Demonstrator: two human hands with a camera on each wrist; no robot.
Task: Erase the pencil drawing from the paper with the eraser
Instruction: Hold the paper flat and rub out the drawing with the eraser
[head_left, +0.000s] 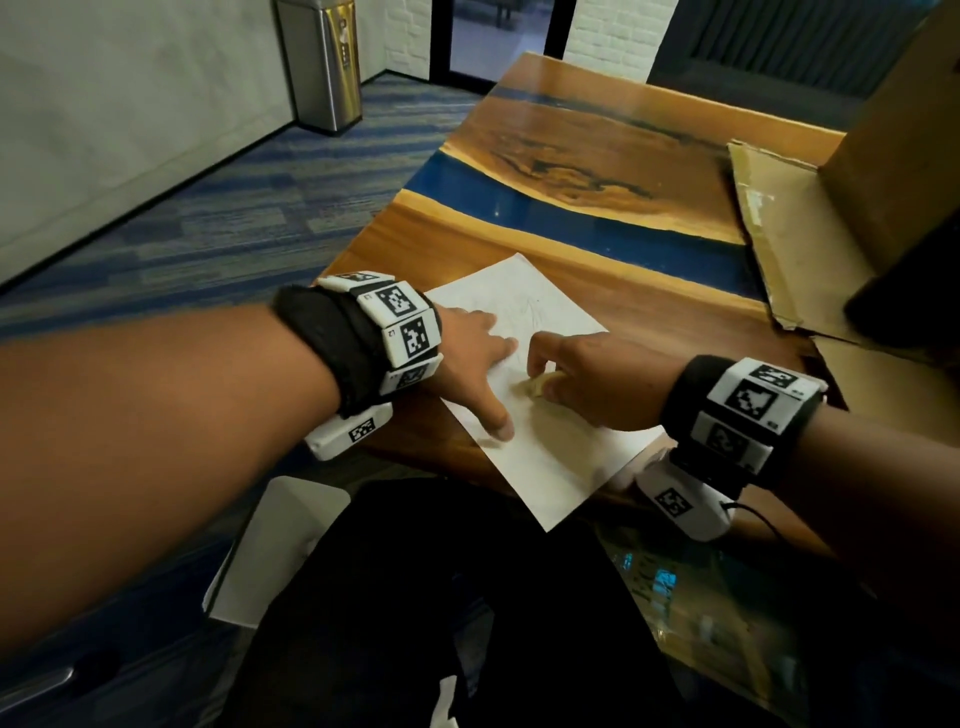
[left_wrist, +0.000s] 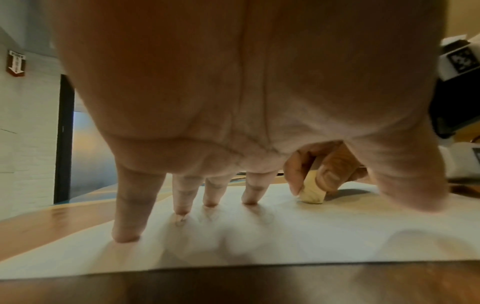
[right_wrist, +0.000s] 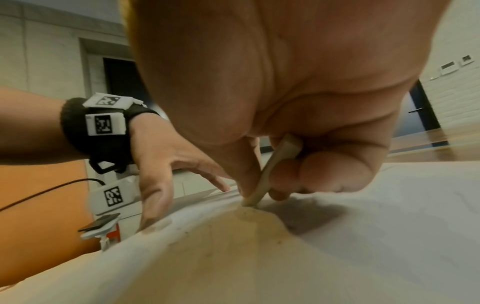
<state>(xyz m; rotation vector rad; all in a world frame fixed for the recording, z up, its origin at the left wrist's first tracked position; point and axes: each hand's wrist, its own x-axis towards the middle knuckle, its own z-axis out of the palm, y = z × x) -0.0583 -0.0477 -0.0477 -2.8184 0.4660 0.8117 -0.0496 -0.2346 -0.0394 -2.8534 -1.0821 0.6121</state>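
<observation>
A white sheet of paper (head_left: 545, 441) lies skewed on the wooden table, one corner hanging past the near edge. Faint pencil lines (head_left: 524, 317) show on its far half. My left hand (head_left: 478, 364) is spread flat on the paper, its straight fingertips (left_wrist: 124, 236) pressing it down. My right hand (head_left: 571, 379) pinches a cream eraser (head_left: 537, 387) between thumb and fingers, and the eraser's lower end (left_wrist: 311, 195) touches the sheet just right of the left hand. In the right wrist view the eraser (right_wrist: 270, 170) meets the paper (right_wrist: 389, 236) with small crumbs beside it.
The table (head_left: 597, 244) is wood with blue resin bands. A flattened cardboard sheet (head_left: 779, 239) and a cardboard box (head_left: 898, 156) occupy the right side. A steel bin (head_left: 322, 62) stands on the carpet far left. A white object (head_left: 275, 545) lies below the table edge by my lap.
</observation>
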